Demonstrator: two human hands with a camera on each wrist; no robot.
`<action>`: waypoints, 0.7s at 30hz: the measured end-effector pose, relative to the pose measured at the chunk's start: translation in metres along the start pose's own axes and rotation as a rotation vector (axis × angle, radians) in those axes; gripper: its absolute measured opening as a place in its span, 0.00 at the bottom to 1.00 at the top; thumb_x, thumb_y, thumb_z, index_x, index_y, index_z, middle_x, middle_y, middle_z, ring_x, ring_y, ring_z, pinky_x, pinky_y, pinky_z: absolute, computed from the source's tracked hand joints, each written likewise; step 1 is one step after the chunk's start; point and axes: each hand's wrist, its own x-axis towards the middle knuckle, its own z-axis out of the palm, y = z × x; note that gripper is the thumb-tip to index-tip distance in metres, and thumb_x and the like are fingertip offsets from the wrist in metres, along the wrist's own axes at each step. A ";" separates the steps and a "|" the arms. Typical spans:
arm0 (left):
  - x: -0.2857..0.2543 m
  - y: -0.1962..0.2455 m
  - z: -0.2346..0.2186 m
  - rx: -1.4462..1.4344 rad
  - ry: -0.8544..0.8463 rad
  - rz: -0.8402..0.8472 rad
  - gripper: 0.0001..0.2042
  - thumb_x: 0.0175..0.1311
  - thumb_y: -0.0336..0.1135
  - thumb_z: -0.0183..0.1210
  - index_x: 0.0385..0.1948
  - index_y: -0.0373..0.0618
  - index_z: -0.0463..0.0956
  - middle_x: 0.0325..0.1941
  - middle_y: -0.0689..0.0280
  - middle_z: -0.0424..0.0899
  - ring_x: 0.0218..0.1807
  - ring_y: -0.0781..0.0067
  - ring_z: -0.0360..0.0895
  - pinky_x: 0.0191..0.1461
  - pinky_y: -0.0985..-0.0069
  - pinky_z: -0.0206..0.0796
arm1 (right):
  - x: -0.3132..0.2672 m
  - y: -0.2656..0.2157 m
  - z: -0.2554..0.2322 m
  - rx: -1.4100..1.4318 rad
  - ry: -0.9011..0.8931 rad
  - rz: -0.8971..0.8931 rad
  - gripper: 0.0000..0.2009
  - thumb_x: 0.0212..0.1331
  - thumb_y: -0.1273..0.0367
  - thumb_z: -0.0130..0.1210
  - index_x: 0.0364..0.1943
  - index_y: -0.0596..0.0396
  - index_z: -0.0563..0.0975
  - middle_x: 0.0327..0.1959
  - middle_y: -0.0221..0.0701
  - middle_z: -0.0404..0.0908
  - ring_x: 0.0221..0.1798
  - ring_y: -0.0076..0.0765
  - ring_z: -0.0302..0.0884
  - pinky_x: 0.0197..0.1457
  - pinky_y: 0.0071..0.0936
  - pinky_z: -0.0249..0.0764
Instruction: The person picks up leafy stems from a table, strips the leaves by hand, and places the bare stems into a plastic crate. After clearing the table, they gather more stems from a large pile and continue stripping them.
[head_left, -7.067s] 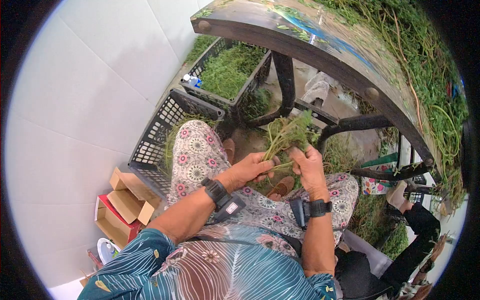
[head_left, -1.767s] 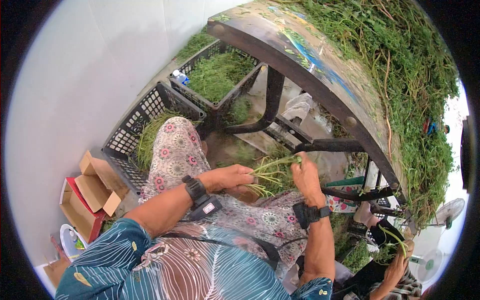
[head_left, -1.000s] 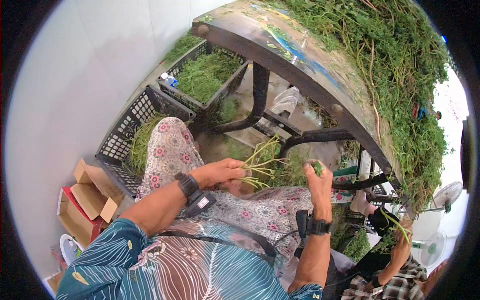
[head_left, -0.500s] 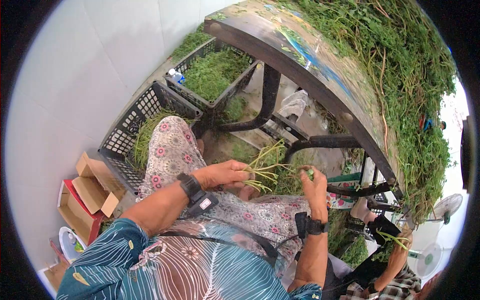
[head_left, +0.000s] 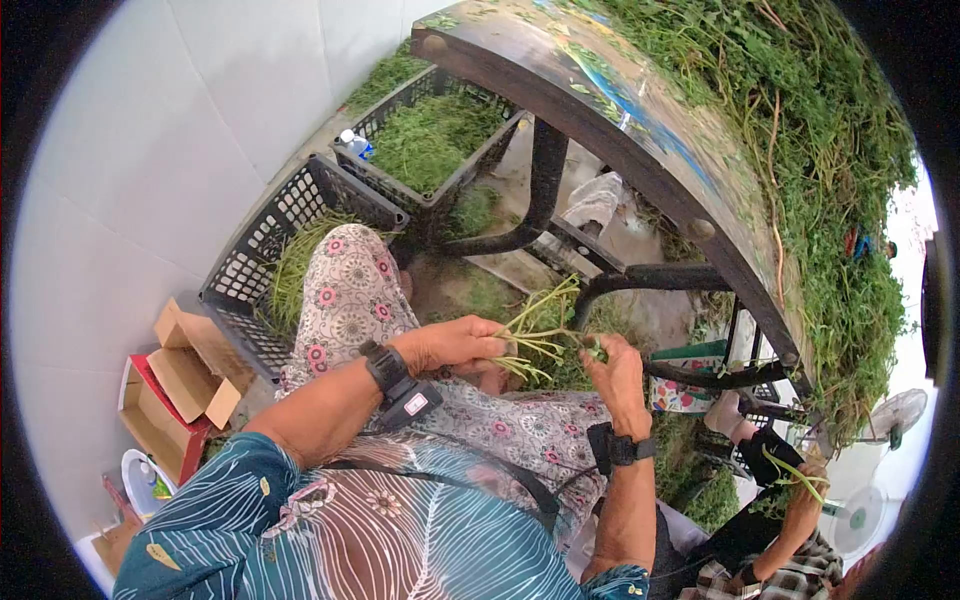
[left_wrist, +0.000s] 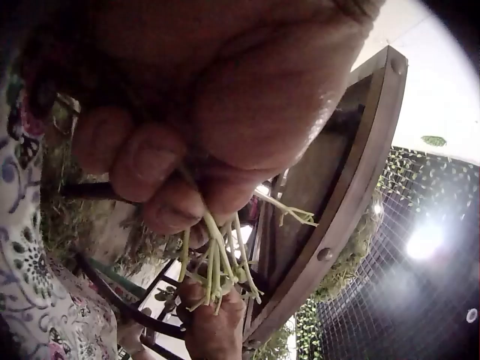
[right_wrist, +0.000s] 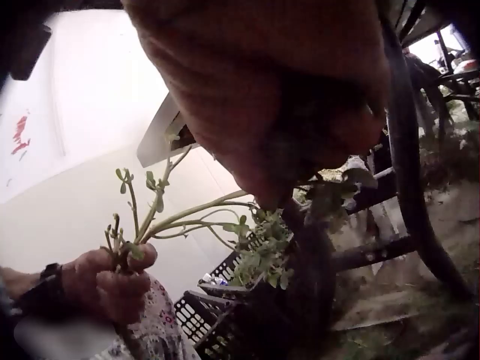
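Observation:
My left hand (head_left: 462, 345) grips a small bunch of thin green stems (head_left: 540, 343) above my lap. The stems fan out past the fingers toward my right hand (head_left: 618, 382). That hand pinches green leafy bits (right_wrist: 266, 251) at the far end of the stems, thumb and fingertips together. In the left wrist view, the curled fingers (left_wrist: 161, 169) wrap the stems, whose pale ends (left_wrist: 217, 274) point at the right hand. Small leaves remain on some stems in the right wrist view.
A black crate (head_left: 300, 200) with stems stands by my knee, another crate (head_left: 430, 190) of greens behind it. A table edge (head_left: 600, 120) curves overhead, heaped with leafy plants (head_left: 820, 150). Cardboard boxes (head_left: 165, 410) lie at left; another person's hand (head_left: 800, 505) holds stems at right.
Earlier the hands were close together on a leafier bunch. A second ago the right hand was farther from the stems with greens in its fingers; it has since come back toward them.

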 end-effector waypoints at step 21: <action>-0.003 0.014 0.007 0.021 0.062 -0.087 0.09 0.65 0.39 0.47 0.37 0.45 0.71 0.16 0.78 0.63 0.16 0.90 0.55 0.17 0.87 0.45 | 0.001 0.051 -0.006 0.948 0.534 0.645 0.09 0.54 0.69 0.49 0.37 0.57 0.74 0.30 0.27 0.74 0.30 0.24 0.67 0.31 0.23 0.66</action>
